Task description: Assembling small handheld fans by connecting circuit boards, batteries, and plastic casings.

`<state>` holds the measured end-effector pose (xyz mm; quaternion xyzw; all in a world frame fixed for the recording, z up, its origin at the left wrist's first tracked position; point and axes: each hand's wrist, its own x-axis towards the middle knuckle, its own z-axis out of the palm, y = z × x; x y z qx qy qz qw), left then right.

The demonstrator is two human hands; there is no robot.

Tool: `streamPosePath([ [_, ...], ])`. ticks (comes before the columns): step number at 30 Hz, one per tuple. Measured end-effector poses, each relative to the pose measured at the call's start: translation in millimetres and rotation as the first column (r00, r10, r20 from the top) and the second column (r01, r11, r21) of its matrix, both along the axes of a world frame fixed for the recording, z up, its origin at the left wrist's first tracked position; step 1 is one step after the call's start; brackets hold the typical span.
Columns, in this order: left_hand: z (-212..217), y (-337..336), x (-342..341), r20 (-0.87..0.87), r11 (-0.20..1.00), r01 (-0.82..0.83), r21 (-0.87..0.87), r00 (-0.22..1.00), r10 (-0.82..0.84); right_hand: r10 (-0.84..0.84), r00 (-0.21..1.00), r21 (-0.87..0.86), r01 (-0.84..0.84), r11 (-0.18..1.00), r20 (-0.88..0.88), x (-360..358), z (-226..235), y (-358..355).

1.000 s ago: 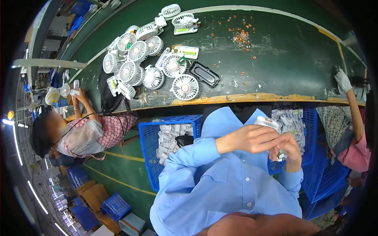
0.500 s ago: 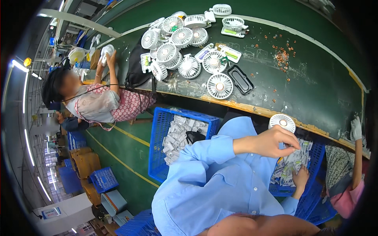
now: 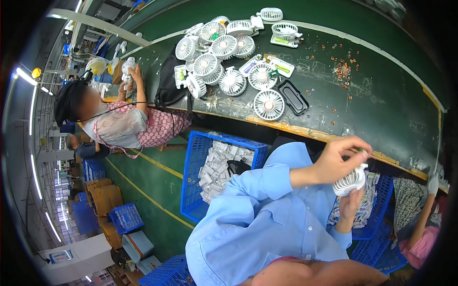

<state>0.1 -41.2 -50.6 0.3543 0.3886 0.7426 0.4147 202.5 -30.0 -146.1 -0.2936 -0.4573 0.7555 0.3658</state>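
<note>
A white round fan head point(image 3: 349, 182) with a slatted cage is held in front of me, tilted on its side. My right hand point(image 3: 350, 205) grips it from below, fingers against the cage. Above it is my left hand point(image 3: 339, 159), its fingertips pinched at the top of the fan around a small green part point(image 3: 361, 150), too small to name surely. Beneath the hands stands a blue crate point(image 3: 381, 207) with many white and green pieces in it.
White fans point(image 3: 224, 46) lie piled on the green workbench point(image 3: 315, 90), beside a black tray point(image 3: 293, 97) and scattered copper-coloured rings point(image 3: 343, 69). Another blue crate point(image 3: 183, 181) holds white parts. One co-worker point(image 3: 119, 124) handles a fan at left; another person's gloved hand point(image 3: 433, 183) is at right.
My right hand has come up out of the crate and now grips the fan from below. The fan has moved lower and tilted. My left hand has risen to its top.
</note>
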Motion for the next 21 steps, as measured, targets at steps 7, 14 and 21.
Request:
streamPosePath([
  [7, -39, -30, -83, -0.837, 0.862, -0.485, 0.146, 0.404, 0.369, -0.219, 0.971, -0.083, 0.227, 0.970, 0.091, 2, 18, 32],
  [14, -42, -78, -132, -0.981, 0.641, -0.766, 0.050, -0.159, -0.113, -0.281, 0.957, -0.014, 0.283, 0.959, 0.069, -5, 52, 107],
  [21, -48, -68, -138, -0.988, 0.621, -0.782, -0.048, -0.056, -0.147, -0.370, 0.891, -0.009, 0.386, 0.923, 0.264, 44, 31, 200],
])
